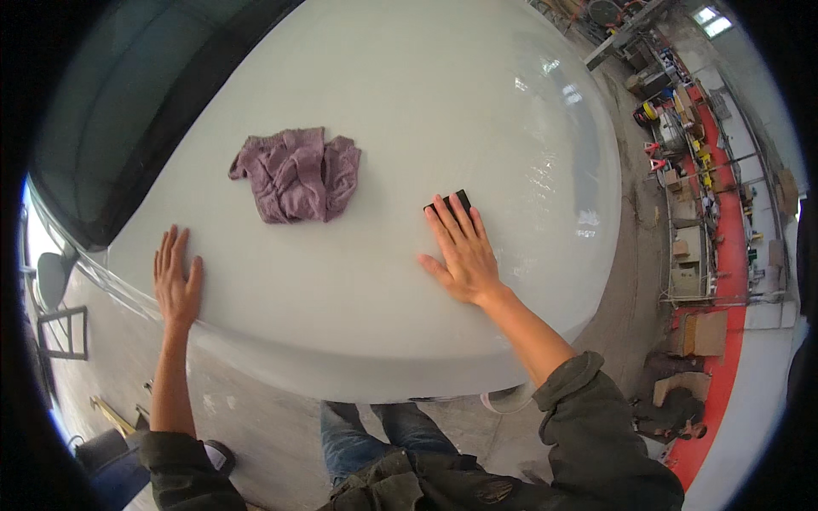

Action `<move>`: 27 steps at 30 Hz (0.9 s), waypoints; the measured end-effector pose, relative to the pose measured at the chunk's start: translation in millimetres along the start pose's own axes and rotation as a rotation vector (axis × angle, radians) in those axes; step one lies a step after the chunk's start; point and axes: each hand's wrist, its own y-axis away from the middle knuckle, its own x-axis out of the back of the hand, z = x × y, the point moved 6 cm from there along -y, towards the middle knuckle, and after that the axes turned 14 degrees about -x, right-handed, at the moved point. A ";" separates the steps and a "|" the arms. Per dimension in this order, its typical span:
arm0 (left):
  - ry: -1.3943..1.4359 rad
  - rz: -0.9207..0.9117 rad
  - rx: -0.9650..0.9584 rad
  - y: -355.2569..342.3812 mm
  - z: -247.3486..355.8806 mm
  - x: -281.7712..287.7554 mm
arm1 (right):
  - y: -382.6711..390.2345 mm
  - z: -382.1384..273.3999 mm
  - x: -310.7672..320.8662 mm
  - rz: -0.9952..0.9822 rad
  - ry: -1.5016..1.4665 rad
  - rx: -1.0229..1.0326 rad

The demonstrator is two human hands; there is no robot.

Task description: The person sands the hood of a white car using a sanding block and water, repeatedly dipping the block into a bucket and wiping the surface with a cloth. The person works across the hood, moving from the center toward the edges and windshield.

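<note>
A white car hood (pixel 400 94) fills most of the head view, beside a dark windscreen (pixel 111 94). A crumpled mauve cloth (pixel 294 175) lies on the hood, left of centre. My left hand (pixel 177 281) rests open near the hood's left edge, below the windscreen, fingers stretched out and holding nothing. To the right of the cloth, my right hand (pixel 456 251) lies open on a small black flat block (pixel 439 204), its fingertips over it and thumb out to the side.
A side mirror (pixel 53 277) and metal stand (pixel 64 332) are at left. At lower left is something blue, perhaps someone's clothing (pixel 128 477). Along the right, beyond a concrete floor (pixel 630 281), run cluttered shelves (pixel 686 230) and a red strip (pixel 724 358).
</note>
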 end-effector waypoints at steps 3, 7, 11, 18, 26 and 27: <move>0.019 -0.015 0.015 -1.7 -4.4 -0.6 | -0.5 -0.7 -0.4 -0.001 -0.004 -0.013; 0.212 0.142 -0.025 -49.3 49.4 4.2 | 3.2 7.7 -0.2 0.015 0.001 -0.032; 0.241 0.080 -0.217 -120.0 146.7 18.6 | 2.2 3.9 -3.0 0.020 -0.003 -0.057; 0.444 0.055 -0.266 -91.2 107.9 6.6 | 0.3 -5.2 -4.6 0.049 -0.008 -0.088; 0.182 0.237 -0.195 4.1 -70.9 43.6 | 8.0 -102.6 -23.2 -0.231 -0.050 0.337; 0.198 0.227 -0.169 7.8 -71.9 41.8 | -15.0 -107.2 -26.7 -0.247 -0.033 0.414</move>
